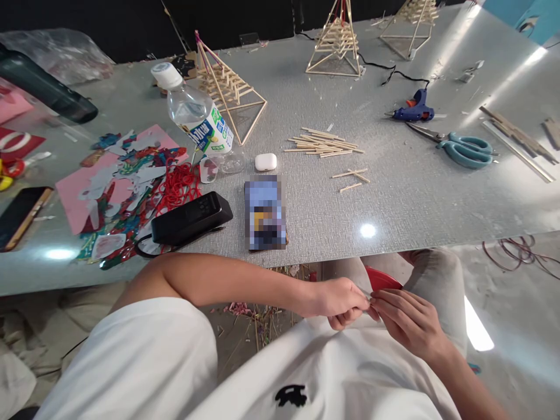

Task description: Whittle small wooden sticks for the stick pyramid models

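Below the table's front edge, over my lap, my left hand [343,302] and my right hand [411,321] meet at the fingertips. The left fingers are curled in a pinch, and the right fingers are pressed together against them. Whatever lies between them is too small and covered to name. On the table ahead lie a pile of thin wooden sticks [324,143] and a few short loose sticks [350,175]. Behind my hands a red object [382,279] shows between my legs.
A phone [265,213], white earbud case [266,162], black power adapter [192,219] and water bottle [199,116] stand left of the sticks. Scissors [466,149] and a blue glue gun [413,108] lie right. Stick pyramids [335,49] stand behind; red string [177,186] lies among scraps.
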A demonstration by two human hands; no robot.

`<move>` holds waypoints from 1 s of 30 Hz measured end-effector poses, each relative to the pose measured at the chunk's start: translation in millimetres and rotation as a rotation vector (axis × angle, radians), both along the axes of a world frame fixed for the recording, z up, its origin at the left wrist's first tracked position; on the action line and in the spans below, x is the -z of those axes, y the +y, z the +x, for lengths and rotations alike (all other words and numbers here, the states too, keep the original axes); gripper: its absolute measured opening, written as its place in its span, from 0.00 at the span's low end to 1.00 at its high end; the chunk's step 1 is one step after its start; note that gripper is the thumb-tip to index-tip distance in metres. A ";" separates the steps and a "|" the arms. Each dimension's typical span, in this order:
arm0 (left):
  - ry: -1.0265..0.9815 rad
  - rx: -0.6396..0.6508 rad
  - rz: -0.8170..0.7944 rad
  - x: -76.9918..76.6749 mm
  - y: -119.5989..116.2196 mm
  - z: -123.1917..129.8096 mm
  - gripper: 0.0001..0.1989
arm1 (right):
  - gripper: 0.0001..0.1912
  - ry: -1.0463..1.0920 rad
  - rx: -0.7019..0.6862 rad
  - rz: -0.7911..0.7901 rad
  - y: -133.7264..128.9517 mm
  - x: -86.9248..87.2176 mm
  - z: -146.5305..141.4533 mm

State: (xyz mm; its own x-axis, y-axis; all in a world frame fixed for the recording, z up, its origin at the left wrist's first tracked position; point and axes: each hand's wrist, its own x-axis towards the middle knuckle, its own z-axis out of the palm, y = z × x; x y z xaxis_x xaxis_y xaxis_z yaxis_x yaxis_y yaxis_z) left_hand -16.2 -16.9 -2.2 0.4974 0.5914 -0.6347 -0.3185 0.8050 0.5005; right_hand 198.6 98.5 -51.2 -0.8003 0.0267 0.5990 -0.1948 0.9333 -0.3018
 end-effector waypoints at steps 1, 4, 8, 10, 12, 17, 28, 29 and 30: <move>0.000 -0.001 0.001 0.2 0.2 0.0 0.10 | 0.11 0.001 0.007 0.011 -0.2 0.1 0.2; 0.000 -0.004 0.001 0.1 0.2 0.1 0.09 | 0.10 0.006 0.030 0.030 -1.3 -0.8 -0.5; 0.020 -0.005 0.002 -1.0 -0.4 1.4 0.07 | 0.09 -0.004 0.045 0.024 -3.1 -3.5 -3.8; 0.036 0.000 0.003 -1.2 -0.5 2.0 0.07 | 0.09 -0.014 0.046 0.025 -3.5 -4.7 -5.2; 0.054 0.004 0.003 -1.0 -0.4 2.3 0.07 | 0.08 -0.018 0.054 0.029 -3.4 -5.7 -5.9; 0.046 0.013 0.022 -1.1 0.1 1.5 0.08 | 0.09 0.009 0.058 -0.013 -2.5 -5.4 -4.2; 0.136 0.031 0.077 -10.7 -1.5 2.6 0.15 | 0.15 -0.007 -0.012 -0.101 -2.3 2.3 1.3; 0.135 0.030 0.071 -10.8 -1.3 2.6 0.13 | 0.15 -0.006 -0.007 -0.101 -2.3 2.4 1.5; 0.135 0.027 0.065 -10.7 -0.9 2.6 0.12 | 0.14 -0.002 -0.001 -0.099 -2.3 2.2 1.5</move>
State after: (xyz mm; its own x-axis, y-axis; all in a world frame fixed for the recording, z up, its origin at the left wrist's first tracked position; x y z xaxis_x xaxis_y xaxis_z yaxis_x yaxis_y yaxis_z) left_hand -13.6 -17.8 8.4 0.4267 0.6205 -0.6580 -0.2231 0.7773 0.5883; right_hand 200.1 96.2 -53.4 -0.8018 0.0848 0.5915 -0.1946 0.8989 -0.3926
